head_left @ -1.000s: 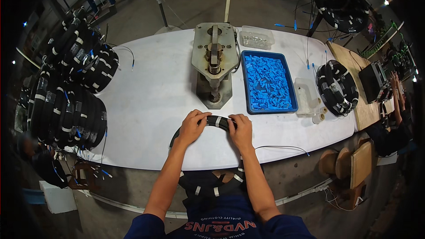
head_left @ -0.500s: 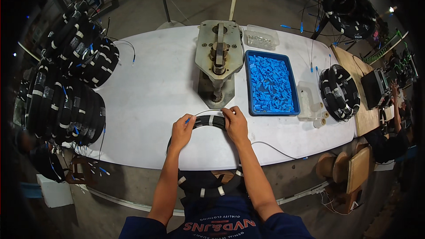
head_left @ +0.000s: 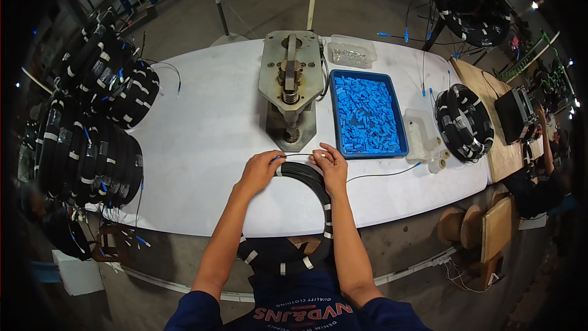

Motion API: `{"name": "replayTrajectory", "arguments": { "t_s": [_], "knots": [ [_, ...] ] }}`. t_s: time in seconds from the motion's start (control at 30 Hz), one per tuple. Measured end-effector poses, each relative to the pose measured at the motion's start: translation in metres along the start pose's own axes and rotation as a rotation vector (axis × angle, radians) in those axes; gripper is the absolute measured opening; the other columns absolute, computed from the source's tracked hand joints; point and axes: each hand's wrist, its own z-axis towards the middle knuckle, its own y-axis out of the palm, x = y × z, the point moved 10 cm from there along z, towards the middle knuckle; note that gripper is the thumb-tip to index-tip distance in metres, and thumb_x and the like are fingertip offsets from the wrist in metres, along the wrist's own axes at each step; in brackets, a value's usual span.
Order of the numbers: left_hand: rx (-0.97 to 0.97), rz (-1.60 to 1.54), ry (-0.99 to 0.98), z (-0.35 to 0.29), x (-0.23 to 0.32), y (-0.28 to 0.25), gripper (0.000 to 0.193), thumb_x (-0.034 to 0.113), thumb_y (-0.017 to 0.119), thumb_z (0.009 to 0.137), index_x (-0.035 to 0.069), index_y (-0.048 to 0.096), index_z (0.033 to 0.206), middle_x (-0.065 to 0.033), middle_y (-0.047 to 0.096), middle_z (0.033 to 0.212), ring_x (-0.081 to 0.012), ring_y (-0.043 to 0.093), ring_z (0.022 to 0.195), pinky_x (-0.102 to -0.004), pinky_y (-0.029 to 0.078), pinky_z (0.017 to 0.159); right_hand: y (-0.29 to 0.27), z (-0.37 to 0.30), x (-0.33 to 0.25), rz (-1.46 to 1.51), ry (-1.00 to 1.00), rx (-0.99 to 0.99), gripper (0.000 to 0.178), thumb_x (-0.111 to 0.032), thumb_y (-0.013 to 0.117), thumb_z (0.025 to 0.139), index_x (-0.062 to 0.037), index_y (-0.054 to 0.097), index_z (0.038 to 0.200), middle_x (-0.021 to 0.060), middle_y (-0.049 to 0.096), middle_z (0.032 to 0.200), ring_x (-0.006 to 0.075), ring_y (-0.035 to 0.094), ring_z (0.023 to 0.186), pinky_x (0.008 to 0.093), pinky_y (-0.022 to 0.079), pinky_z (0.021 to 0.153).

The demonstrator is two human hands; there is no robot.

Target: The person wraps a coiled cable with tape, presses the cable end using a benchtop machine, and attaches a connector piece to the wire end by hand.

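Observation:
A coil of black cable (head_left: 311,176) bound with white bands lies partly on the table, its near part hanging over the front edge against my body. Above its far rim, a thin dark length of cable (head_left: 298,154) stretches between my hands. My left hand (head_left: 260,170) pinches this length at its left, where a bit of blue shows at the fingertips. At the other side my right hand (head_left: 331,170) holds the cable between thumb and finger, the other fingers raised. Just beyond my hands stands a metal hand press (head_left: 288,79).
A blue tray (head_left: 401,116) full of small blue plastic parts stands right of the press. Clear plastic boxes (head_left: 352,52) and small spools (head_left: 436,165) sit nearby. Stacked cable coils (head_left: 101,159) crowd the left; another coil (head_left: 464,124) lies right. A person's arm (head_left: 547,147) shows far right.
The view has shifted slightly. The coil has moved under my hands, showing more of its right side. My right fingers have lifted and spread, and the cable between my hands lies straighter.

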Motion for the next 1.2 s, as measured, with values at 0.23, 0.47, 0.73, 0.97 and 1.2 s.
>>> {"name": "replayTrajectory", "arguments": {
  "t_s": [0.23, 0.47, 0.73, 0.97, 1.2],
  "knots": [
    [0.038, -0.004, 0.127, 0.016, 0.022, 0.02, 0.022, 0.022, 0.058, 0.094, 0.004, 0.068, 0.1, -0.0154, 0.069, 0.091, -0.0341, 0.065, 0.08, -0.0393, 0.05, 0.072, 0.005, -0.002, 0.003, -0.001, 0.046, -0.029, 0.026, -0.006, 0.061, 0.095, 0.0072, 0.058, 0.117, 0.0153, 0.069, 0.099, 0.0178, 0.068, 0.085, 0.0245, 0.055, 0.073],
    [0.084, -0.14, -0.013, 0.0, -0.006, 0.009, 0.025, 0.025, 0.057, 0.096, 0.002, 0.065, 0.093, -0.0165, 0.063, 0.07, -0.029, 0.057, 0.057, -0.0377, 0.043, 0.055, 0.019, -0.003, 0.004, -0.26, 0.007, -0.128, 0.02, -0.011, 0.058, 0.097, 0.0036, 0.064, 0.11, 0.0099, 0.069, 0.09, 0.0118, 0.064, 0.078, 0.0227, 0.051, 0.072],
    [-0.001, -0.253, -0.177, -0.022, -0.034, 0.008, 0.033, 0.029, 0.063, 0.093, -0.002, 0.06, 0.081, -0.0092, 0.055, 0.06, -0.016, 0.047, 0.051, -0.0304, 0.037, 0.051, 0.031, -0.034, 0.014, -0.253, 0.037, -0.124, 0.024, -0.017, 0.055, 0.099, 0.0038, 0.065, 0.107, 0.0081, 0.068, 0.088, 0.0117, 0.063, 0.079, 0.0235, 0.05, 0.075],
    [0.097, -0.05, 0.01, -0.019, -0.008, 0.0, 0.033, 0.024, 0.059, 0.094, -0.002, 0.055, 0.074, -0.0142, 0.054, 0.072, -0.0281, 0.051, 0.063, -0.0383, 0.04, 0.059, 0.02, -0.035, 0.015, -0.307, 0.0, -0.016, 0.025, -0.02, 0.057, 0.099, 0.0031, 0.066, 0.103, 0.0056, 0.067, 0.083, 0.0103, 0.062, 0.076, 0.0227, 0.049, 0.073],
    [0.12, -0.097, -0.059, -0.009, -0.026, 0.002, 0.041, 0.026, 0.053, 0.098, -0.005, 0.049, 0.071, -0.0185, 0.051, 0.069, -0.0336, 0.046, 0.059, -0.0426, 0.039, 0.059, 0.03, -0.037, 0.008, -0.537, -0.084, -0.049, 0.025, -0.02, 0.06, 0.096, 0.0031, 0.067, 0.101, 0.0079, 0.069, 0.082, 0.0118, 0.063, 0.074, 0.0249, 0.049, 0.072]
  ]
}}
